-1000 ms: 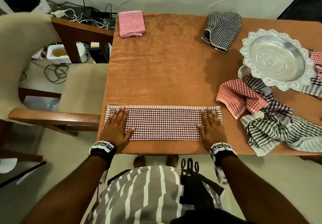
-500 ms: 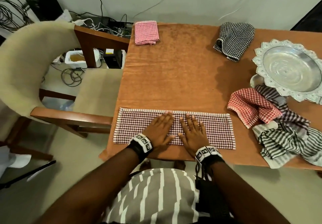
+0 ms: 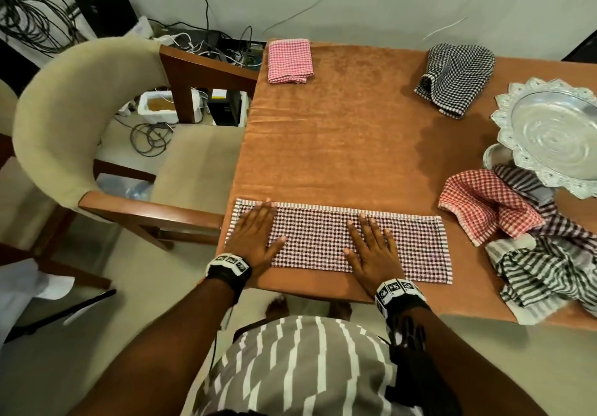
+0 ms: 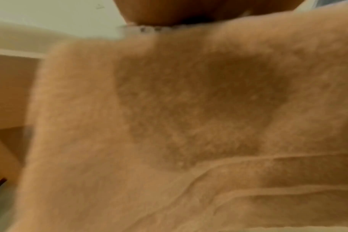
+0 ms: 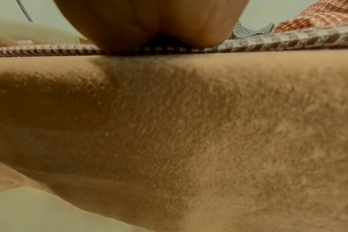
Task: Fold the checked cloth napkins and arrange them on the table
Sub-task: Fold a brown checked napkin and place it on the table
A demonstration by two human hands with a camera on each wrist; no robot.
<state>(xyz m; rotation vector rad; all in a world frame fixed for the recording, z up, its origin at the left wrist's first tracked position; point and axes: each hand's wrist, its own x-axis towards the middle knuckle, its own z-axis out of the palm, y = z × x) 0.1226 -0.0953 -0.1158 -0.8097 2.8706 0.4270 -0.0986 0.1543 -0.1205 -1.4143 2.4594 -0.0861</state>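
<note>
Head view | left hand – right hand flat, fingers straight | pressing maroon napkin | no readable writing

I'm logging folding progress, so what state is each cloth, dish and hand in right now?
Maroon checked napkin: folded into a long strip, flat at the table's near edge.
Left hand: flat, pressing the strip's left end.
Right hand: flat, pressing right of the middle.
Pink checked napkin: folded.
Black checked napkin: loosely bunched.
Red checked napkin: crumpled.
Striped cloths: heaped, unfolded.
Silver tray: upright, nothing in it.
</note>
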